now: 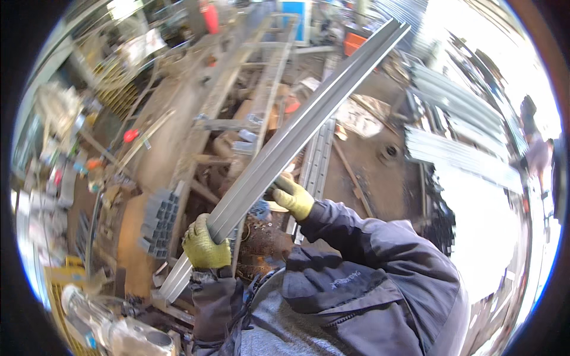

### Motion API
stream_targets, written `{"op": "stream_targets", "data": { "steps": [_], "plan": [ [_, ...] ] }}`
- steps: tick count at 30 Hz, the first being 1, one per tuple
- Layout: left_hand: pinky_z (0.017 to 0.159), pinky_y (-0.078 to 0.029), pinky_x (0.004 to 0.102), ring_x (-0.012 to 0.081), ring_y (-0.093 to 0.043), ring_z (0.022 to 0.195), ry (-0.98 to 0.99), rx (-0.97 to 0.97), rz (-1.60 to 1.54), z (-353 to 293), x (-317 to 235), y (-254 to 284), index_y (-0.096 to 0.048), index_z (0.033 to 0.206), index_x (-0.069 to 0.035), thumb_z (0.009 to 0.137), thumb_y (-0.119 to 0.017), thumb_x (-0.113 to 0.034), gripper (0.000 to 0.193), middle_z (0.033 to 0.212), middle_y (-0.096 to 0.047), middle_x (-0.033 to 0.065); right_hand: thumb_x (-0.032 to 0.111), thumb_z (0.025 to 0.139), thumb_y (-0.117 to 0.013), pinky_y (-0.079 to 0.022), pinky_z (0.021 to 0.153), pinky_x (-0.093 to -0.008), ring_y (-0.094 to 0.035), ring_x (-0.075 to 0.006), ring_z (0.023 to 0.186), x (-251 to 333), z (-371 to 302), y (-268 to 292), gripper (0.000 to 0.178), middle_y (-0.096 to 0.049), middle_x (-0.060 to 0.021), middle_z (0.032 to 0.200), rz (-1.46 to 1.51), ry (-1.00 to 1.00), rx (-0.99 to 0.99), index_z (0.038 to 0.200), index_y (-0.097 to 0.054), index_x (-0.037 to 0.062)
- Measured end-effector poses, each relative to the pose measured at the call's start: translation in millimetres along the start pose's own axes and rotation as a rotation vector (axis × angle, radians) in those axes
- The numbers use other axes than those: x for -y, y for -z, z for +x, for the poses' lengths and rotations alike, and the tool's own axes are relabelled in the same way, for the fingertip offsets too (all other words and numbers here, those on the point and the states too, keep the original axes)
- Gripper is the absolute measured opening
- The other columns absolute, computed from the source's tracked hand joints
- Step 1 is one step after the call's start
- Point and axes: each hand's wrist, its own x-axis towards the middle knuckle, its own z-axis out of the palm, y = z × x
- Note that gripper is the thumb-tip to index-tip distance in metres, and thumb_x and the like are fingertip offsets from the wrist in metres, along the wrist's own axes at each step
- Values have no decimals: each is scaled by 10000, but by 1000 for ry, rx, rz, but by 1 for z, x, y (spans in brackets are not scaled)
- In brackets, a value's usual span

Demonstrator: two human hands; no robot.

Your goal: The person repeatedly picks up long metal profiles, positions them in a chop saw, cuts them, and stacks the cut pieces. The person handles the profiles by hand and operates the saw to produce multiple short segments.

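Note:
A long grey metal profile [309, 115] with lengthwise ridges slants from the lower left up to the far right in front of me. Around its near part is my left hand [205, 244], in a yellow work glove, fingers closed over the metal. Farther up, my right hand [294, 199], gloved in the same yellow, grips the right edge; its fingertips are partly hidden behind the profile. Beneath it stands a metal frame [273, 77] with crossbars. A rail with a row of holes [319, 163] lies just past my right hand.
At the left is a bundle of square tubes [159, 222]. Stacked metal sheets [463, 154] fill the right side, where another person [537, 154] stands. An orange bin [354, 43] sits near the profile's far end. Loose scrap and tools crowd the left bench.

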Motion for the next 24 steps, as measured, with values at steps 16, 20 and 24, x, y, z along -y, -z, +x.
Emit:
{"op": "stream_targets", "data": {
  "steps": [16,20,24],
  "plan": [
    [1235,-463,652,540,-635,1383,-639,548,-77,-140,-8,42,-565,1738,-19,807,-950,-627,1177,1528,-680,314,304,1090,-870,-497,1335,-638,-682,-440,1508,68,-389,-26,687,-719,-272,1583,761,10,-771,1644,-613,-10],
    [1212,-481,665,539,-632,1378,-689,545,-7,-131,48,40,-594,1699,8,778,-976,-660,1200,1488,-692,305,249,1102,-835,-510,1333,-645,-689,-465,1500,87,-466,11,654,-718,-292,1584,736,150,-911,1649,-609,-29],
    [1185,-529,643,512,-660,1361,-670,660,-106,-140,35,22,-658,1623,-21,626,-1115,-440,1173,1436,-706,273,249,1126,-798,-508,1334,-643,-696,-469,1495,90,-546,44,661,-711,-312,1602,747,131,-1050,1681,-586,-39]
  ]
}}
